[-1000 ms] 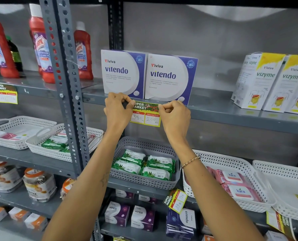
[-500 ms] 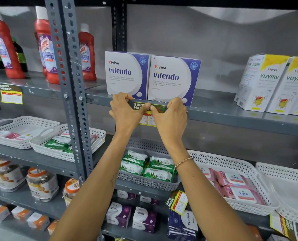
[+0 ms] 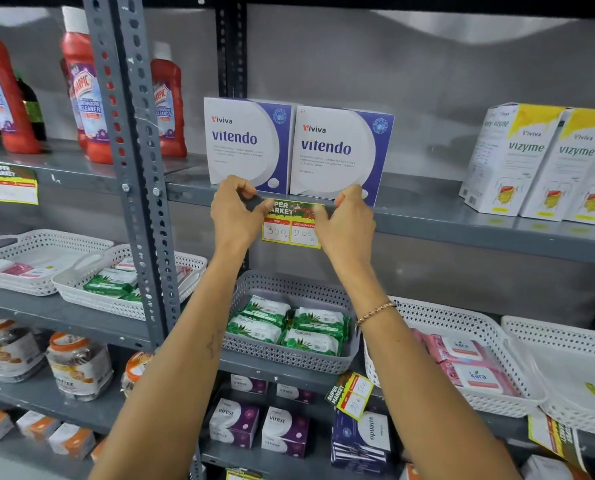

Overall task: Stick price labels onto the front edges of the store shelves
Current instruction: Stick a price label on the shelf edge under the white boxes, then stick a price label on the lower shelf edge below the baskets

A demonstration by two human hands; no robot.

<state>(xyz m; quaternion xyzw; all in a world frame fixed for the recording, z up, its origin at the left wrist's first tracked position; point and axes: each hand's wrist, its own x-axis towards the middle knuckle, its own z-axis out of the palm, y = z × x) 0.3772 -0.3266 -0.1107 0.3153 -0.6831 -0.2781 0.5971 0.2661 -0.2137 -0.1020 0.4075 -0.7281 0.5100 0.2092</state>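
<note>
Price label [image 3: 291, 226]: yellow-bordered card, "SUPER MARKET" header, two white boxes handwritten 350 and 200. Sits against the front edge of the grey metal shelf [image 3: 462, 221], hanging partly below it, directly under the two Vitendo boxes.

Left hand [image 3: 235, 214]: fingers curled, thumb and fingertips pinched on the label's upper left corner at the shelf edge.

Right hand [image 3: 346, 223]: fingers curled likewise, pinching the upper right corner; it covers the label's right margin. A beaded bracelet [image 3: 375, 311] circles that wrist.

Vitendo boxes [image 3: 298, 148]: two, white and purple, upright, side by side and touching, at the shelf front just above both hands.

Vizyme cartons [image 3: 545, 164]: white and yellow, upright in a row, same shelf, well to the right.

Red cleaner bottles [image 3: 166, 105]: several, upright, on the neighbouring bay's shelf to the left, partly hidden by the perforated upright post [image 3: 133, 168]. A second label [image 3: 14, 185] hangs on that bay's edge.

Grey basket [image 3: 289, 323]: next shelf down, between the forearms, holding green wipe packs. White baskets stand either side: one on the right [image 3: 462, 358] with pink Kara packs, those on the left [image 3: 91, 292] with green and pink packs.

Lower shelves: jars [image 3: 77, 365], Virest boxes [image 3: 258, 426], a tilted label [image 3: 353, 394] just above a dark Vitendo box.
</note>
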